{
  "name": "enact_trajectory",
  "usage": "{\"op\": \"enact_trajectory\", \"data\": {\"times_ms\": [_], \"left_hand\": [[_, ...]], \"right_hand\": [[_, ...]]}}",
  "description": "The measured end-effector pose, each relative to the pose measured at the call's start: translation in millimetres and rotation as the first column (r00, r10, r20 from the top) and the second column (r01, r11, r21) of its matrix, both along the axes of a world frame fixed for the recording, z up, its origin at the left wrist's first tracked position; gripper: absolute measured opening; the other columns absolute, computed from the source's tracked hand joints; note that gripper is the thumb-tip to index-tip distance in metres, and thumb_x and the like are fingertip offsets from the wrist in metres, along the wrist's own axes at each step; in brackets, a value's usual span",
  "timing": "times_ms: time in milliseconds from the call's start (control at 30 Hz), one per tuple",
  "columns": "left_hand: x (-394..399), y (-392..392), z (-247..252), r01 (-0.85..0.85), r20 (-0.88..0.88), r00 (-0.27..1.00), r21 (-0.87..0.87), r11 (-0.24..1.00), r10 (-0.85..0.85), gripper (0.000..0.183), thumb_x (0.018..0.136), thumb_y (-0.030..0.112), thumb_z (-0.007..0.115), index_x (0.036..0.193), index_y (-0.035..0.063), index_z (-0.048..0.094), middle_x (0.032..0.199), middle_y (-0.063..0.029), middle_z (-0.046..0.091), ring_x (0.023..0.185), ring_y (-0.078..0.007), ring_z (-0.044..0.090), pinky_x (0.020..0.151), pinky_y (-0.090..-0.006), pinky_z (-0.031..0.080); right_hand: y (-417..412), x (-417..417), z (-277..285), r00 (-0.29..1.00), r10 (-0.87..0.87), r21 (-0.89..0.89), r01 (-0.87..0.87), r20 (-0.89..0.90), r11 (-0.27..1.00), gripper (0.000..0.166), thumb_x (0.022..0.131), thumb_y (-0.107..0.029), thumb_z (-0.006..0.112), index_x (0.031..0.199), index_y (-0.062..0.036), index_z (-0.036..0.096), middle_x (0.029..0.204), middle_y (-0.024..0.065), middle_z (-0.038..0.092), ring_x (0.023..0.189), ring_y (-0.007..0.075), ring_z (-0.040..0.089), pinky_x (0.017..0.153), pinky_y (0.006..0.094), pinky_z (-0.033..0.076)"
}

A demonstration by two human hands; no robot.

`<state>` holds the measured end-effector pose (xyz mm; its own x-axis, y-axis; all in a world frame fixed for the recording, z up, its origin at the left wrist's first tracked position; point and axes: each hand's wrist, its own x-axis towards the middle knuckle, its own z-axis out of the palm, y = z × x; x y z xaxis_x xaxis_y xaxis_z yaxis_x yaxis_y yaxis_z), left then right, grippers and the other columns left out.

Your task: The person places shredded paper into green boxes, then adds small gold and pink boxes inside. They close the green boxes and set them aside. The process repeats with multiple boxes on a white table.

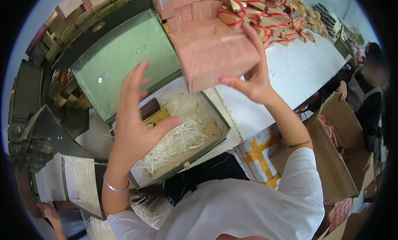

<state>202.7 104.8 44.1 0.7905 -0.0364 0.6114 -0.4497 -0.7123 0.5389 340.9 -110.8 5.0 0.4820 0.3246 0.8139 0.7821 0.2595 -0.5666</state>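
Observation:
A pink box (217, 59) is gripped at its right end by my right hand (252, 72), fingers on its far side and thumb on the near side. It is held above the back right corner of an open green gift box (207, 151) with a small metal clasp. Shredded paper filler (189, 131) fills much of that box, beside a dark brown and gold item (150, 108) partly hidden by my left hand. My left hand (136, 115) hovers over the box's left part, slightly blurred, fingers apart and holding nothing. The green lid (127, 59) leans back.
Stacked small pink boxes (192, 13) stand behind. Red-ribboned packets (264, 16) are heaped on the white table (298, 65). More green boxes (28, 84) are at left. At right a person (367, 97) holds a cardboard carton (335, 146); another person's hand (51, 213) shows lower left.

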Motion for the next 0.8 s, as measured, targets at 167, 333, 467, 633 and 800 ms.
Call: {"op": "enact_trajectory", "data": {"times_ms": [167,333,467,633,800], "left_hand": [[11.6,-1.3,-14.2,0.095,0.06,0.993,0.083,0.992,-0.1,0.069,0.059,0.018,0.079,0.119,0.0045,0.047,0.107,-0.0144,0.056,0.091,-0.0261,0.057,0.078,-0.0332,0.046],[3.4,14.4,-16.8,-0.082,0.333,0.942,0.317,0.945,-0.03,0.057,0.061,0.013,0.076,0.112,0.0113,0.051,0.103,-0.0107,0.056,0.083,-0.0239,0.057,0.07,-0.0323,0.046],[-2.7,29.0,-17.4,-0.369,0.661,0.727,0.603,0.707,-0.185,0.046,0.067,0.014,0.07,0.108,0.0232,0.052,0.105,-0.0056,0.053,0.085,-0.0187,0.049,0.068,-0.0298,0.043],[-1.0,28.7,-16.6,-0.309,0.627,0.697,0.7,0.644,-0.347,0.035,0.07,0.019,0.066,0.102,0.0225,0.051,0.105,-0.0047,0.051,0.09,-0.0173,0.045,0.077,-0.0339,0.041],[-4.2,23.4,-10.6,0.235,0.086,0.972,-0.426,0.874,-0.219,0.095,0.067,0.025,0.072,0.138,0.0086,0.012,0.129,-0.019,0.033,0.114,-0.0303,0.042,0.095,-0.0433,0.034]], "right_hand": [[11.6,-12.0,-17.1,0.927,-0.019,-0.095,0.059,0.375,0.994,0.08,0.059,-0.011,0.08,0.126,-0.0063,0.038,0.117,0.0136,0.041,0.109,0.0295,0.039,0.093,0.0369,0.033],[16.5,-14.8,0.3,0.972,0.056,-0.133,-0.027,0.227,0.991,0.08,0.066,-0.017,0.076,0.132,-0.0064,0.032,0.126,0.013,0.039,0.113,0.0264,0.041,0.093,0.0385,0.036],[15.7,-27.3,29.5,0.769,0.35,-0.012,-0.422,-0.535,0.907,0.07,0.079,-0.032,0.065,0.134,-0.0071,0.031,0.126,0.0116,0.044,0.109,0.0199,0.048,0.089,0.0347,0.041],[27.3,-30.8,37.6,0.682,0.329,-0.056,-0.477,-0.653,0.877,0.059,0.081,-0.024,0.062,0.129,-0.0012,0.037,0.108,0.0135,0.057,0.102,0.016,0.054,0.083,0.0275,0.045],[17.3,-10.2,18.6,0.531,0.557,0.19,-0.593,-0.638,0.782,0.057,0.083,-0.023,0.058,0.128,0.0021,0.036,0.119,0.0147,0.051,0.107,0.0203,0.053,0.091,0.0335,0.043]]}}
